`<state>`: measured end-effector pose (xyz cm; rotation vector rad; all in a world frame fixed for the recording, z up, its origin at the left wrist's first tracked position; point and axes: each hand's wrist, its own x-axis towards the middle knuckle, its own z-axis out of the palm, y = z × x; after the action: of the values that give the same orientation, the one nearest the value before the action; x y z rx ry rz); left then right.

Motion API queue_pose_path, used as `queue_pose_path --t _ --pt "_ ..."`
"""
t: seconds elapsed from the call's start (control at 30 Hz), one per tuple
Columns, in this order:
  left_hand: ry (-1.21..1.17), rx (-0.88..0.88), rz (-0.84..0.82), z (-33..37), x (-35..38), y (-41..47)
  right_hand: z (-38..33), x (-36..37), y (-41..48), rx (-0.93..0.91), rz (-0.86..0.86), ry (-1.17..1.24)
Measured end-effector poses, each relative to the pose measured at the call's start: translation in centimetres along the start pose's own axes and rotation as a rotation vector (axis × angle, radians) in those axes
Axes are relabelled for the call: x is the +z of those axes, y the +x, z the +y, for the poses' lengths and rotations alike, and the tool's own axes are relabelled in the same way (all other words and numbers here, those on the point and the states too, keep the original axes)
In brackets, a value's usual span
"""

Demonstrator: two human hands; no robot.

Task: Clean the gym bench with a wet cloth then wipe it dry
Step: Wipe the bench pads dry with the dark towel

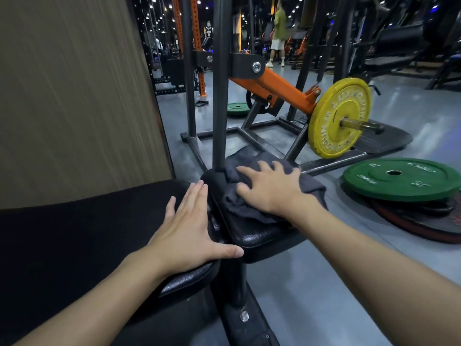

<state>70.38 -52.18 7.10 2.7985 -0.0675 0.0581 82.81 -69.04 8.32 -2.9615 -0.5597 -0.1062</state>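
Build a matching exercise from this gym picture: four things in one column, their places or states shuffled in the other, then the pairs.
1. left hand
2. right hand
3. yellow plate
4. large green plate

A. lies flat atop a red plate
B. presses the grey cloth on the small pad
C. stands upright on the machine's bar
D. rests flat on the big black pad

Pairs: 1-D, 2-B, 3-C, 4-A

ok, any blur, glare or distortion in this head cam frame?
Head view: wide-angle bend leans the uprights; the brown panel is streaked with motion blur; left hand, right hand and grey cloth are sharp; dim hall, soft sheen on the floor; distant people soft.
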Motion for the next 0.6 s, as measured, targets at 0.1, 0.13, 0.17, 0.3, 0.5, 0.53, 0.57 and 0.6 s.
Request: queue_pose_path --t 0.1,0.13,0.17,0.3,0.5,0.53,0.57,0.6 --pt "-0.005 0.017 -0.005 0.0 -0.2 -0.2 -2.3 0.5 -3.3 -0.122 0.036 -0.002" --pt "-0.005 0.026 -0.010 -0.1 -0.2 -0.2 -2.4 0.6 -4.0 -0.141 0.050 0.003" --pt "-0.004 0.033 -0.015 -0.2 -0.2 -0.2 -2.2 0.5 -4.4 -0.149 0.065 0.017" --pt "0.012 0.052 -0.033 -0.3 -0.2 -0.3 0.9 0.2 -2.8 -0.079 0.078 0.072" --pt "-0.048 0.059 -0.012 -0.1 -0.5 -0.3 2.2 0.0 -1.5 0.118 0.061 0.063" --pt "-0.082 0.052 0.005 -0.1 -0.5 -0.3 1.6 0.2 -2.2 0.131 0.087 0.048" --pt "-0.117 0.045 0.020 -0.2 -0.5 -0.2 1.1 0.4 -3.0 0.141 0.122 0.040" --pt "-0.149 0.036 0.028 -0.3 -0.5 -0.1 0.4 0.6 -4.0 0.148 0.160 0.039"
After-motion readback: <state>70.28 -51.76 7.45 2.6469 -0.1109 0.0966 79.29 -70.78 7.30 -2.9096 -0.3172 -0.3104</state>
